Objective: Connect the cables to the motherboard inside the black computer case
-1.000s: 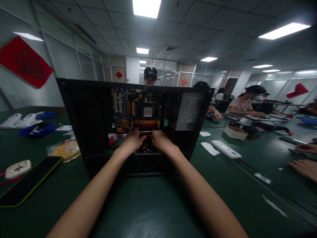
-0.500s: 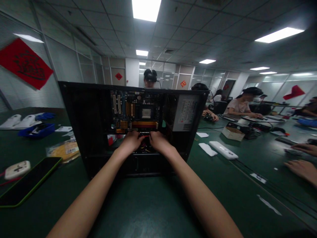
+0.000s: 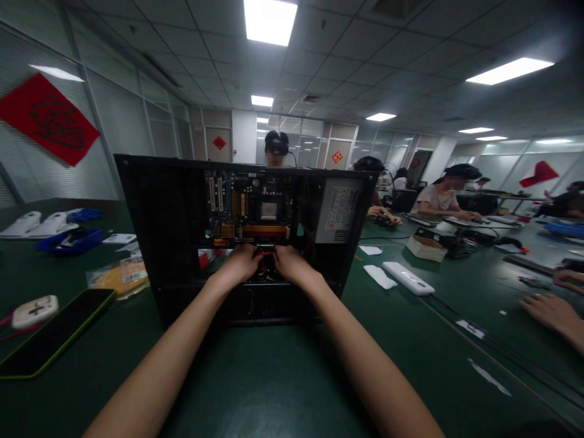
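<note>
Green desk (image 3: 274, 377) in a shared office, open computer case (image 3: 166, 213) on it

Room lit by ceiling panels; red paper decorations on the glass walls and doors. Co-workers are seated at the far side and to the right; one co-worker's hand (image 3: 550, 311) lies flat near the right edge of the view.

Case: upright on the desk, directly in front of the wearer, open side facing the wearer. Contents — a motherboard (image 3: 250, 198) in the upper middle with a square silver chip (image 3: 269, 210) and two pale slots (image 3: 215, 193); a power supply (image 3: 336, 210) with a printed label at upper right; dark bay at left.

Hands: left hand (image 3: 244, 260) and right hand (image 3: 288, 260) both reach into the case, side by side just below the motherboard's lower edge, a narrow gap between them. A red strand (image 3: 265, 253) shows in that gap. Fingers bent inward, tips hidden; cannot tell whether either grip is closed on anything.

Other containers: blue tray (image 3: 93, 241) left of the case, holding small dark items; clear plastic bag (image 3: 101, 277) beside the case, yellow material inside; small pale box (image 3: 426, 248) at right — contents not legible from here.
</note>
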`<state>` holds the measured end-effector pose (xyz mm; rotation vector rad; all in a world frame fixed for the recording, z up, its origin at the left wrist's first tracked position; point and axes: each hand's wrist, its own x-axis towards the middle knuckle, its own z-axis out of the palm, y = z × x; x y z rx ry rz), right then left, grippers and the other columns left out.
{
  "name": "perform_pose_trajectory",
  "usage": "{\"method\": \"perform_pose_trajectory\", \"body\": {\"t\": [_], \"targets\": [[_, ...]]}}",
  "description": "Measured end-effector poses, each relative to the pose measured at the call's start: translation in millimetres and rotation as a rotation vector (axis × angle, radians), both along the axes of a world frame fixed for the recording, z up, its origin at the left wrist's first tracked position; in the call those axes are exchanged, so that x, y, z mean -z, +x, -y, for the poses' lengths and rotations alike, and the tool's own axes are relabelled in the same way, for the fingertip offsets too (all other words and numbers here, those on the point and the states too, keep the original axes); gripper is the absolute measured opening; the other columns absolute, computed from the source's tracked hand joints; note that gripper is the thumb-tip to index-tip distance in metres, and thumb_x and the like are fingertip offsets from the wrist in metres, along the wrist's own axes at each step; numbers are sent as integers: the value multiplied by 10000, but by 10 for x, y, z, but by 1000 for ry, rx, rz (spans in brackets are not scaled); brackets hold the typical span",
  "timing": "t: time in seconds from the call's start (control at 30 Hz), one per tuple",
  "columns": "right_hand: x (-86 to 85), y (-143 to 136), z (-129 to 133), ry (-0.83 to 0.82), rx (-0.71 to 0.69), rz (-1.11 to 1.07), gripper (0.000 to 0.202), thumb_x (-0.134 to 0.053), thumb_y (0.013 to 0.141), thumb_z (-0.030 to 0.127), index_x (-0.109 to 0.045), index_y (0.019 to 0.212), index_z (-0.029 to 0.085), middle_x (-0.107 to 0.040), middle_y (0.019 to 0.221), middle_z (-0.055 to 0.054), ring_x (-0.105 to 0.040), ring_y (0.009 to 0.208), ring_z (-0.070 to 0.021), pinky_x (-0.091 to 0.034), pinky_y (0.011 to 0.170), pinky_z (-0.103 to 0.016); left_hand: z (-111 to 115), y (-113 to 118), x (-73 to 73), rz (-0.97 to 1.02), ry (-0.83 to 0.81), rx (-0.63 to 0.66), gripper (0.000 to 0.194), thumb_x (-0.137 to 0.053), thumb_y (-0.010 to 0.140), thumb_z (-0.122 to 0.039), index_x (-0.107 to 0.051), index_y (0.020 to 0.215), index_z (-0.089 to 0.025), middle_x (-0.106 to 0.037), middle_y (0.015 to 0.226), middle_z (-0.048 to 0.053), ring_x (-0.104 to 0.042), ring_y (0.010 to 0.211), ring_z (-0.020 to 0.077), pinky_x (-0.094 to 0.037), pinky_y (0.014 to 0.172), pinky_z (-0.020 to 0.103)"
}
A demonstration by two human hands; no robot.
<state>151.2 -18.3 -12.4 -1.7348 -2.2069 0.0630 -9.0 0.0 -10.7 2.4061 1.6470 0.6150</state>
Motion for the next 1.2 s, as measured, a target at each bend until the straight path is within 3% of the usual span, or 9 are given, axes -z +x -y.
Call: {"method": "perform_pose_trajectory", "body": {"t": [0.67, 0.9, 1.2], "targets": [[24, 17, -38, -28, -14, -13, 286, -414, 1009, 168, -673, 1107, 99, -705, 1065, -181, -684, 984, -230, -453, 765, -247, 51, 24, -73, 2, -32, -8, 270, -515, 960, -288, -723, 1038, -133, -737, 1057, 139, -684, 977, 255, -474, 829, 304], [-15, -18, -112, -34, 84, 33, 260, -464, 971, 153, -693, 1087, 114, -703, 1072, -183, -688, 989, -247, -468, 755, -255, -5, 46, -35, 37, -14, -17, 269, -532, 958, -292, -723, 1043, -122, -729, 1073, 148, -675, 989, 249, -467, 843, 300], [-8, -33, -139, -42, 112, 43, 274, -460, 966, 153, -699, 1098, 130, -701, 1085, -181, -683, 994, -252, -478, 781, -276, 3, 51, -53, 56, -28, -4, 262, -539, 954, -275, -723, 1060, -122, -728, 1079, 148, -670, 994, 255, -464, 839, 302]]}}
